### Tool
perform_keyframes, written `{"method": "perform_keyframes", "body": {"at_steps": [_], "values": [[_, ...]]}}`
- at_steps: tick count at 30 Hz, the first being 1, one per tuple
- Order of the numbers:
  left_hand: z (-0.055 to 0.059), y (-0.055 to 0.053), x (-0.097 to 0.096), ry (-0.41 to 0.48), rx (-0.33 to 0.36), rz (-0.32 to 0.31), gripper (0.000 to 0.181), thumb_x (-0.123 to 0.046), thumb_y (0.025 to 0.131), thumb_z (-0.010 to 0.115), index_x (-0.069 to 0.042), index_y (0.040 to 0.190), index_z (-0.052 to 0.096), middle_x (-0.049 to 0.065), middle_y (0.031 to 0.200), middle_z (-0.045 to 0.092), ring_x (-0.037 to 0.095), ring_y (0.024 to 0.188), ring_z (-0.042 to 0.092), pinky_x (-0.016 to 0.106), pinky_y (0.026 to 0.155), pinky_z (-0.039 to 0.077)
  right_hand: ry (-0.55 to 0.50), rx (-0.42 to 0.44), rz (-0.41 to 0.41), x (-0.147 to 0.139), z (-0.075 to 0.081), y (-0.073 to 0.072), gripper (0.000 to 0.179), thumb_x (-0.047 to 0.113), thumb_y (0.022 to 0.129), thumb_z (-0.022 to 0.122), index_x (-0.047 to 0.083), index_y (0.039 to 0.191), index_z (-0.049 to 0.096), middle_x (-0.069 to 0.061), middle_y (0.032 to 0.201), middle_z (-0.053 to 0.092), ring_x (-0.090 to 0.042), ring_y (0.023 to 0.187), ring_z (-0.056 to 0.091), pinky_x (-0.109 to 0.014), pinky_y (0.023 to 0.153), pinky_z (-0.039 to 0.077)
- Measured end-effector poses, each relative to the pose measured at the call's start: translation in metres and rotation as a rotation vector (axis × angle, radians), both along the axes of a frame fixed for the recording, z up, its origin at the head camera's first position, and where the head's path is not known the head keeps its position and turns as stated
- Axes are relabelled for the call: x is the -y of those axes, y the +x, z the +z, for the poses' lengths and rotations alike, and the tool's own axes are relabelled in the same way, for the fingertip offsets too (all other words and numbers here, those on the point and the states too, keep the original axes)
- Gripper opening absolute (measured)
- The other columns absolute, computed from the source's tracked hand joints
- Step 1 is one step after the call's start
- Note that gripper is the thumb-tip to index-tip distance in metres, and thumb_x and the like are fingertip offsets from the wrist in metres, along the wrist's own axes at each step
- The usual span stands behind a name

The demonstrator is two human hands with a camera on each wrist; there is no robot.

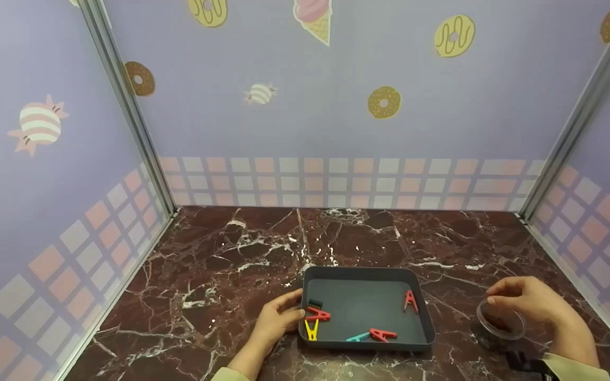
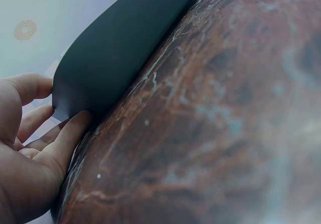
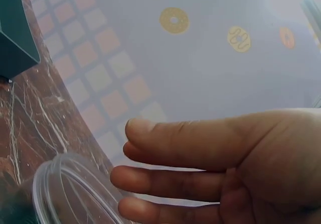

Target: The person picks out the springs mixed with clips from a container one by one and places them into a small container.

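Observation:
My left hand (image 1: 278, 319) rests against the left wall of a dark grey tray (image 1: 360, 301), its thumb and fingertips touching the outside. Inside the tray lie red clips, one at the left (image 1: 317, 314), one at the front (image 1: 382, 334) and one at the right (image 1: 410, 301). A yellow clip (image 1: 311, 331), a light blue clip (image 1: 358, 337) and a small black toothed piece (image 1: 315, 304) are in there too. Over the rim of a clear plastic cup (image 1: 502, 333) hovers my right hand (image 1: 535, 300), nothing visible between thumb and fingers. Something dark reddish shows through the cup.
Everything stands on a dark red marbled tabletop (image 1: 220, 296). Purple patterned panels (image 1: 331, 127) enclose the back and both sides, joined by metal posts (image 1: 125, 106). The cup is to the right of the tray, with a gap between them.

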State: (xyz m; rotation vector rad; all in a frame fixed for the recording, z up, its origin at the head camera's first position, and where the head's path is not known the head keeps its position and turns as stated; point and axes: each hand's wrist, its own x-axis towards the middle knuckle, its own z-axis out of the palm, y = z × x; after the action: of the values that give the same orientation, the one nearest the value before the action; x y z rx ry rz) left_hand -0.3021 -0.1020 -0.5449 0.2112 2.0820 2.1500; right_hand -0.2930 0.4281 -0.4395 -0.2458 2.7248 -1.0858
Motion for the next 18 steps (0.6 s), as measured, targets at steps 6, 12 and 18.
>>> {"method": "perform_keyframes", "body": {"at_steps": [6, 12, 18], "values": [[0.001, 0.000, 0.000, -0.005, 0.012, 0.001, 0.061, -0.004, 0.092, 0.069, 0.007, 0.149, 0.048, 0.034, 0.152, 0.047, 0.037, 0.130, 0.063, 0.032, 0.085, 0.063, 0.035, -0.054, 0.003, 0.010, 0.003, 0.000, 0.034, 0.033, 0.098, 0.070, 0.006, 0.118, 0.073, -0.011, 0.111, 0.076, -0.006, 0.087, 0.070, -0.027, 0.076, 0.058], [0.000, 0.000, 0.000, -0.005, 0.008, 0.000, 0.062, -0.004, 0.092, 0.069, 0.008, 0.149, 0.048, 0.034, 0.151, 0.048, 0.038, 0.130, 0.062, 0.032, 0.086, 0.063, -0.003, -0.108, 0.026, 0.025, 0.005, -0.004, 0.034, 0.033, 0.099, 0.069, 0.008, 0.122, 0.072, -0.012, 0.115, 0.075, 0.000, 0.091, 0.069, -0.024, 0.077, 0.058], [-0.001, 0.000, 0.001, -0.002, 0.007, -0.002, 0.062, -0.005, 0.092, 0.069, 0.008, 0.149, 0.048, 0.034, 0.151, 0.048, 0.038, 0.130, 0.062, 0.033, 0.086, 0.063, -0.098, -0.139, 0.074, 0.037, 0.003, -0.009, 0.037, 0.026, 0.101, 0.067, 0.000, 0.126, 0.067, -0.019, 0.110, 0.075, -0.004, 0.084, 0.073, -0.027, 0.073, 0.061]]}}
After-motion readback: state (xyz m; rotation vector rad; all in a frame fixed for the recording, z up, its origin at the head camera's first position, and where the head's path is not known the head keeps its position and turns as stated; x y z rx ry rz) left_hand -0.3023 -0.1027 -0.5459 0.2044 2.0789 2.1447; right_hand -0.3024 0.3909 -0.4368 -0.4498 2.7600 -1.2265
